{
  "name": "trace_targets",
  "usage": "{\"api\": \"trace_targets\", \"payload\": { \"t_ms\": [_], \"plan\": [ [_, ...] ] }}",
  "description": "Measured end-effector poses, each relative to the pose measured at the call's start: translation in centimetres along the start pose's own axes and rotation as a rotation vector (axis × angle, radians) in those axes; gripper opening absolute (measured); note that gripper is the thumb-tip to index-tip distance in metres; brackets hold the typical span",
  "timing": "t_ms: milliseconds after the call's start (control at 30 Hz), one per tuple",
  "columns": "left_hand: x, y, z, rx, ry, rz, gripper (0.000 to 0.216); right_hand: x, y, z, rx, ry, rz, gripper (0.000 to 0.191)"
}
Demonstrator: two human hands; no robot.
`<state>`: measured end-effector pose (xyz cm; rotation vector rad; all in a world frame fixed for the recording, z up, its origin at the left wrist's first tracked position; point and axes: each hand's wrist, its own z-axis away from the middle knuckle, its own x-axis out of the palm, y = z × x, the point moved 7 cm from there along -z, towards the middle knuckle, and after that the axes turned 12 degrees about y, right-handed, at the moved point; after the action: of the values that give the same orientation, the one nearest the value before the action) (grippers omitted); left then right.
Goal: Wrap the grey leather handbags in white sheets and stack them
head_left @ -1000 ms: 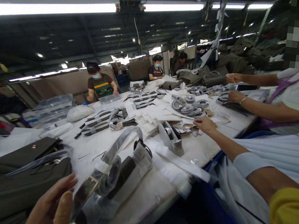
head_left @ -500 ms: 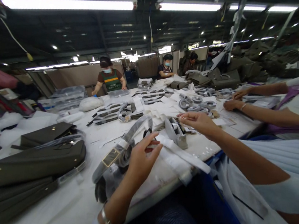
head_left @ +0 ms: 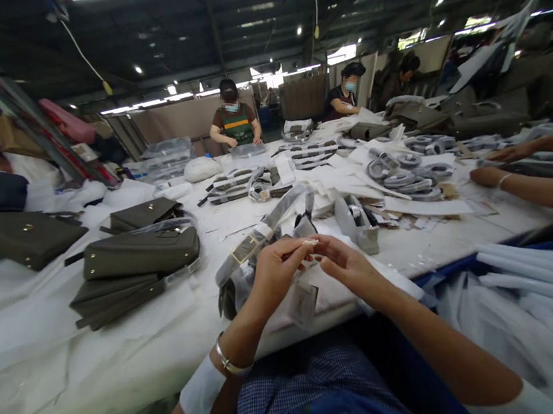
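My left hand (head_left: 275, 277), with a bracelet at the wrist, pinches a small whitish piece (head_left: 310, 242), perhaps bunched string. The fingertips of my right hand (head_left: 349, 268) meet at the same piece, the fingers curled. Below the hands hangs a small clear bag (head_left: 306, 298) with a beige card-like thing in it; how it joins the piece is hidden. Just left of my left hand lies a wrapped strap with a gold buckle (head_left: 247, 248). Behind my right hand stands a grey open container (head_left: 368, 235) with small things inside.
Dark olive handbags (head_left: 142, 254) lie on the white-covered table (head_left: 101, 360) at left. Wrapped strap coils (head_left: 406, 172) and paper pieces are spread further back. A co-worker's hands (head_left: 492, 173) are at the right; other people stand beyond. White rolls (head_left: 541, 266) sit beside me at right.
My right hand has come from near the grey container to my left hand, and the two now meet at the small whitish piece. The view has swung left; my left hand has closed.
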<state>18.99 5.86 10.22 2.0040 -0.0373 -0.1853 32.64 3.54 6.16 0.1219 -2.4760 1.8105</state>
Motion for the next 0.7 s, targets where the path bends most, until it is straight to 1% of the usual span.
{"api": "trace_targets", "payload": {
  "t_ms": [67,167,267,367,433,500,567,600,700],
  "plan": [
    [-0.3,0.2,0.2,0.018,0.004,0.008,0.023,0.8,1.7,1.2,0.022,-0.036,0.026,0.063],
    [-0.5,0.9,0.3,0.083,0.015,-0.044,0.021,1.1,3.0,2.3,0.042,0.015,0.043,0.060],
    [-0.9,2.1,0.5,0.193,0.038,-0.168,0.019,0.9,3.3,2.8,0.130,0.066,0.002,0.054],
    [-1.4,3.3,0.6,0.256,0.071,-0.265,0.019,1.3,2.7,3.2,0.210,0.016,-0.054,0.057],
    [-1.7,3.6,0.8,0.234,0.063,-0.282,0.022,1.7,2.0,3.5,0.217,-0.011,-0.092,0.055],
    [-2.2,3.8,1.0,0.156,0.031,-0.250,0.029,1.9,1.6,3.8,0.231,0.008,-0.096,0.050],
    [-3.5,4.0,1.2,0.083,0.033,-0.220,0.037,2.1,1.8,4.1,0.272,0.037,-0.049,0.047],
    [-4.7,4.4,1.2,0.073,0.066,-0.221,0.040,2.2,2.1,4.2,0.295,0.041,-0.016,0.046],
    [-9.3,5.3,0.7,0.130,0.248,-0.279,0.040,3.1,3.3,4.4,0.332,0.005,0.102,0.043]
  ]
}}
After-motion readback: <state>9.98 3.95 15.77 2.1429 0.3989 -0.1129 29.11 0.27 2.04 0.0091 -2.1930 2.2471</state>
